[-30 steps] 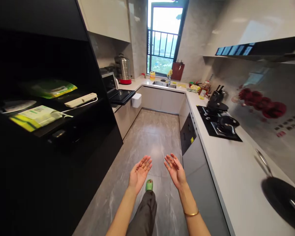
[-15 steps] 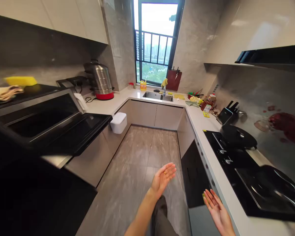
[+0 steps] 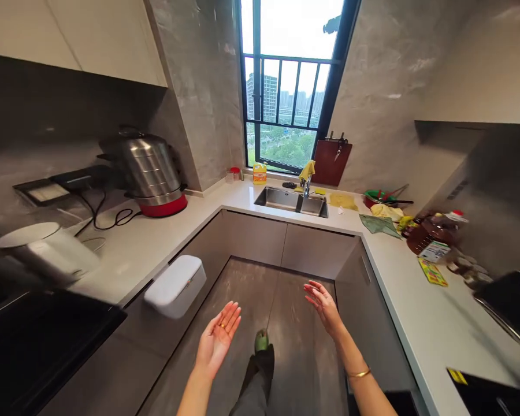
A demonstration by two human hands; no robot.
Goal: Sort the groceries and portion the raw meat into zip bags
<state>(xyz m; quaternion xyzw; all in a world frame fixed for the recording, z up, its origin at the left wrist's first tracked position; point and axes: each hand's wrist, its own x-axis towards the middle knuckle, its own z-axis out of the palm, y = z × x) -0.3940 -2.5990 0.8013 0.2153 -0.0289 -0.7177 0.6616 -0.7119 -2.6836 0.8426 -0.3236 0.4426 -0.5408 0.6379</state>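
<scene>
My left hand [image 3: 216, 339] is held out over the floor, palm turned up and fingers stretched, with a ring on one finger and nothing in it. To its right, my right hand [image 3: 323, 304] hangs in the air with fingers apart and loosely curved, also holding nothing; a gold bracelet [image 3: 359, 373] circles that wrist. Neither hand touches anything. Nearest to the left hand is the white lidded bin [image 3: 176, 286] on the left cabinet front. Ahead under the window lies the double sink [image 3: 281, 199], with a yellow cloth [image 3: 307, 170] draped on its faucet.
A steel steamer [image 3: 149, 173] with a red base and a white kettle-like container [image 3: 47, 251] stand on the left counter. The right counter holds a large oil jug [image 3: 433, 234], a green cloth [image 3: 379, 225] and a yellow packet [image 3: 432, 271]. A cutting board [image 3: 331, 162] leans beside the window.
The view has moved forward toward the sink, and the stove has mostly left the picture on the right. Both hands now appear farther left, still empty.
</scene>
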